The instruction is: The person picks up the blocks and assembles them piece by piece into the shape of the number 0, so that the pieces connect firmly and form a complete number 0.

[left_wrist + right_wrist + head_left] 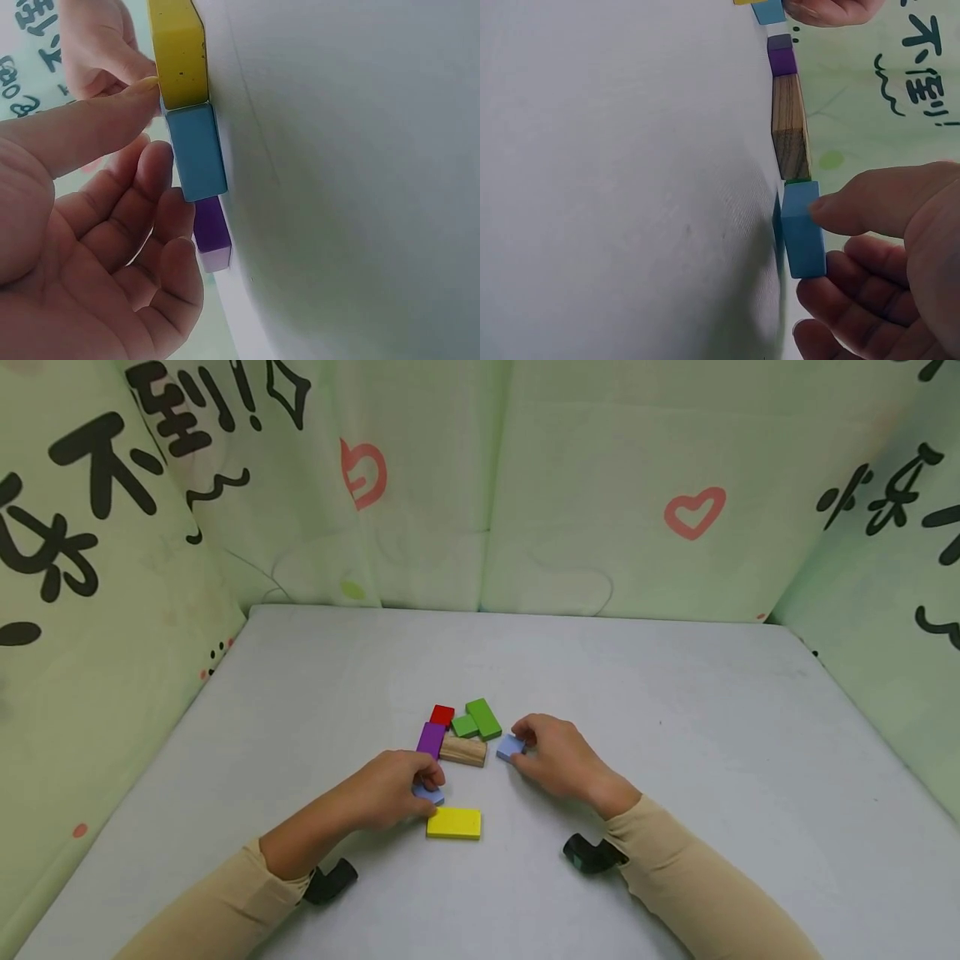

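My left hand [390, 789] is at a light blue block [196, 150]; its thumb rests at the corner where that block meets the yellow block [453, 823], and curled fingers lie at the other end. My right hand [562, 756] pinches a second light blue block [802, 229] between thumb and fingers, just right of the wooden block [462, 751]; a shadow shows beneath it in the right wrist view. Beyond the left hand stands a purple block [431, 739], touching the wooden block's left end.
Behind the wooden block lie a red block [442, 716], a small green block [465, 726] and a longer green block [483, 718]. The white table [712, 760] is bordered by printed pale green curtains [585, 485]. Dark wrist cameras [592, 854] hang below both sleeves.
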### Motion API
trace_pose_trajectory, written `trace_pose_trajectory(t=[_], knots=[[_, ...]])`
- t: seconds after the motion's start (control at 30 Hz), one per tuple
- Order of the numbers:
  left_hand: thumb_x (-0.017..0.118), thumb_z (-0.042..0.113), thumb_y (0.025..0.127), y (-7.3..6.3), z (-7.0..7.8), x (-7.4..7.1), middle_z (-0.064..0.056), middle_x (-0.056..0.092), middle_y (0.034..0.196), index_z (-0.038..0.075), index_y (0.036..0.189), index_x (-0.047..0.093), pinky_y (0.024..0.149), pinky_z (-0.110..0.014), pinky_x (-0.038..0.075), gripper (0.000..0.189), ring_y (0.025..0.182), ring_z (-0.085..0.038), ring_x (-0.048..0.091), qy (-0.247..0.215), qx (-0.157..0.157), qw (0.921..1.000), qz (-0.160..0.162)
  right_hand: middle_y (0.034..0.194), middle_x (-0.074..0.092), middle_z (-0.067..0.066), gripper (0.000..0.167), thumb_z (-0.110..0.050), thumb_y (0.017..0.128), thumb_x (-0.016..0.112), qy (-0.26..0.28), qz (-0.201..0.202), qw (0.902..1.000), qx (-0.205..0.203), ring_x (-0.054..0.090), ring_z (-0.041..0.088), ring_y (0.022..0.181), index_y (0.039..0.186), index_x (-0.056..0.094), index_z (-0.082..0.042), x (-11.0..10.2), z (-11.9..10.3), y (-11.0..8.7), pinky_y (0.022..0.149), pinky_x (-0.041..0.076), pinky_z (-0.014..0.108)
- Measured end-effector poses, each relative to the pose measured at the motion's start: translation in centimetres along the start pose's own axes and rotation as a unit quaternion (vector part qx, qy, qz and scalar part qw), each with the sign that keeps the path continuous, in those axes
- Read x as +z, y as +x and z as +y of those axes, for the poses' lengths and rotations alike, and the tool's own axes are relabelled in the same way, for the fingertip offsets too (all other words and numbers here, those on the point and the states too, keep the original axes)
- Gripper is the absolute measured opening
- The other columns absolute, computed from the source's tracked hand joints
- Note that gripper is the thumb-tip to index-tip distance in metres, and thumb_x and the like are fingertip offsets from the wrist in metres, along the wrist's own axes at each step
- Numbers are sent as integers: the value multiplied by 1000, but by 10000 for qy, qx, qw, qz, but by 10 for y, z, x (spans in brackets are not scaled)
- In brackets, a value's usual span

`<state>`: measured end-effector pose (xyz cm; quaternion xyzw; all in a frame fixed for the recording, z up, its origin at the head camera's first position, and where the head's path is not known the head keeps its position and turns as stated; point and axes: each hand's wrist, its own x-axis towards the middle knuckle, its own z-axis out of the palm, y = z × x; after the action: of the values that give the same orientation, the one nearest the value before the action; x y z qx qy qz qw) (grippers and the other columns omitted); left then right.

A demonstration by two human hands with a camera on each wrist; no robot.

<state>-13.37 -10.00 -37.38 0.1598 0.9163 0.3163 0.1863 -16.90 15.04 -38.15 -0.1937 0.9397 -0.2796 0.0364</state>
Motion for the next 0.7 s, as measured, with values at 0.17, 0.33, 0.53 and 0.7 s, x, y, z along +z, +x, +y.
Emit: trace_pose_trajectory(t=[0.17, 0.33, 0.53, 0.7], knots=[[83, 4, 81, 1, 0, 0, 5, 60, 87, 11, 98, 66, 79, -29, 53, 25, 85, -15, 56, 0, 10, 10000, 5, 103, 65, 10, 32, -10, 88, 71, -5, -117, 9999, 61, 60, 23, 93, 116, 64, 5, -2, -1, -3, 86, 52, 40], [83, 4, 81, 1, 0, 0, 5, 60, 87, 11, 98, 66, 79, -29, 53, 25, 85, -15, 56, -49, 13, 10000, -26, 102, 65, 9, 31, -10, 88, 72, 5, -205, 9998, 28, 60, 22, 91, 114, 65, 5, -1, -1, -9, 85, 52, 39], [83, 4, 81, 0, 1, 0, 5, 60, 87, 11, 98, 66, 79, -29, 53, 25, 85, -15, 56, -45, 20, 10000, -26, 102, 66, 7, 29, -9, 87, 73, 96, -184, 9997, -148, 61, 21, 92, 112, 66, 4, 0, -3, -12, 84, 52, 38], [83, 4, 81, 0, 0, 0, 5, 60, 87, 11, 98, 67, 79, -29, 53, 25, 85, -15, 56, -17, 22, 10000, -8, 103, 66, 6, 28, -9, 87, 74, 211, -352, 9990, -183, 61, 18, 91, 111, 66, 2, 1, -8, -16, 83, 52, 36]])
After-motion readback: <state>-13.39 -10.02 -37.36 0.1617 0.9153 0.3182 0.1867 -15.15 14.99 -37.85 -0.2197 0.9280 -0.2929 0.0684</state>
